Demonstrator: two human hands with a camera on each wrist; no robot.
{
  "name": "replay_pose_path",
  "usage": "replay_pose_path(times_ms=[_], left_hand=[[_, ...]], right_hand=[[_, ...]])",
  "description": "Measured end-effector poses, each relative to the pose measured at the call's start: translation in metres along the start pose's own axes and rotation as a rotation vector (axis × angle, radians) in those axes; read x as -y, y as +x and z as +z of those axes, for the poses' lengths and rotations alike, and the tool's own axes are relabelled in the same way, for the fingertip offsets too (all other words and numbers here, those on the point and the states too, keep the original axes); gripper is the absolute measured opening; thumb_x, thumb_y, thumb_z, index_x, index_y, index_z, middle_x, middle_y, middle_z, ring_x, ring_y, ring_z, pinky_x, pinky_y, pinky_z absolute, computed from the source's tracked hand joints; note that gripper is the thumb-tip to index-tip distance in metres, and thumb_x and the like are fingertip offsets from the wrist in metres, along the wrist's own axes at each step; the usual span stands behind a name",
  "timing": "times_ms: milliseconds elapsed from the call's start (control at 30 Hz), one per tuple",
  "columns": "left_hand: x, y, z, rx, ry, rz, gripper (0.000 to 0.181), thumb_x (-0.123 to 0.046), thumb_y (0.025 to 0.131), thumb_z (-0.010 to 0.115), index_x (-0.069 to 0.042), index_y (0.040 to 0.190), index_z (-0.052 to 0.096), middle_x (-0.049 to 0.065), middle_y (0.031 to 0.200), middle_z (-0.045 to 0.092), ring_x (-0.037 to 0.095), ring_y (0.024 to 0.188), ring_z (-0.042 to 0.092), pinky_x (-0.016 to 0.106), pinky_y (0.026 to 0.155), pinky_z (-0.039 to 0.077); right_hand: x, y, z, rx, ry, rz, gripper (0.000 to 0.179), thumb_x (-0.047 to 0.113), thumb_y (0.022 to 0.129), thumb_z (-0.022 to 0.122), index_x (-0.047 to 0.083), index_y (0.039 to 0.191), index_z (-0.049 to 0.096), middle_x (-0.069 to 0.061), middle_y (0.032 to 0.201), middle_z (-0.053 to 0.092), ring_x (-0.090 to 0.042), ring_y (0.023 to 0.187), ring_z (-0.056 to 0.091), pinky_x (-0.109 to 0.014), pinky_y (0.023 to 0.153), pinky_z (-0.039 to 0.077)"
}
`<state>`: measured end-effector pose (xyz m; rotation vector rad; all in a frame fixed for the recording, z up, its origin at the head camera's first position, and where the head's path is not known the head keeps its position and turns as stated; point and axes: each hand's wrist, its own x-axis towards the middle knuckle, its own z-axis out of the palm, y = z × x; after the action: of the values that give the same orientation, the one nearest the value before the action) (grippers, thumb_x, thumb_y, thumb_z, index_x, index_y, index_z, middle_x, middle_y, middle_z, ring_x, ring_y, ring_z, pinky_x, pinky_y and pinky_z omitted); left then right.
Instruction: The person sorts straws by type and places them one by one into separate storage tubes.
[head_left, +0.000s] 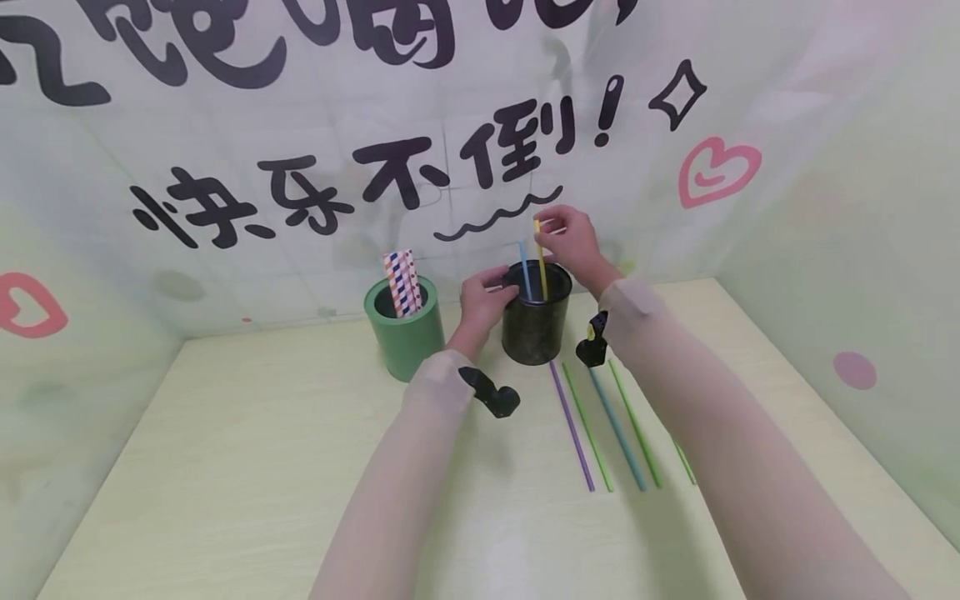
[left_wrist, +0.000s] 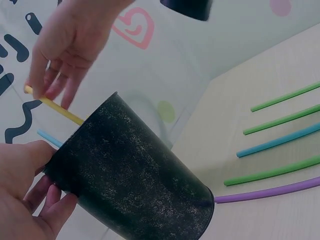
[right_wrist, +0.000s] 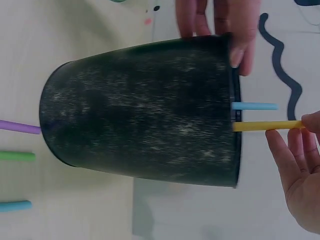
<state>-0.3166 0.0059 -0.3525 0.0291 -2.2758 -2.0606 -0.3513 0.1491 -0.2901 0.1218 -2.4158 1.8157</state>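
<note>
A black round container stands near the wall, its dark surface speckled. My left hand holds its rim, thumb at the edge and fingers against the outer side, seen closely in the left wrist view. Between the thumb and fingertips of my right hand is the upper end of a yellow straw. That straw's lower part goes down inside the container. Beside it, a light blue straw leans in the container with its top above the rim. The container's bottom inside is hidden.
Left of my left hand stands a green container with several patterned paper straws. In front of the black container lie a purple straw, a blue straw and green straws, one partly behind my right forearm. A printed wall sheet hangs behind.
</note>
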Motion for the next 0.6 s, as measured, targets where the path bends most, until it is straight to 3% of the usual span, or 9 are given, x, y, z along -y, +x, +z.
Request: replay_pose_path(times_ms=[600], left_hand=[[0.000, 0.001, 0.000, -0.005, 0.003, -0.002, 0.037, -0.001, 0.081, 0.065, -0.001, 0.118, 0.061, 0.018, 0.111, 0.062, 0.026, 0.100, 0.061, 0.028, 0.084, 0.051]], right_hand=[[-0.021, 0.001, 0.016, 0.015, -0.098, 0.073, 0.027, 0.000, 0.085, 0.059, 0.001, 0.112, 0.058, -0.015, 0.099, 0.057, -0.021, 0.086, 0.055, -0.039, 0.071, 0.056]])
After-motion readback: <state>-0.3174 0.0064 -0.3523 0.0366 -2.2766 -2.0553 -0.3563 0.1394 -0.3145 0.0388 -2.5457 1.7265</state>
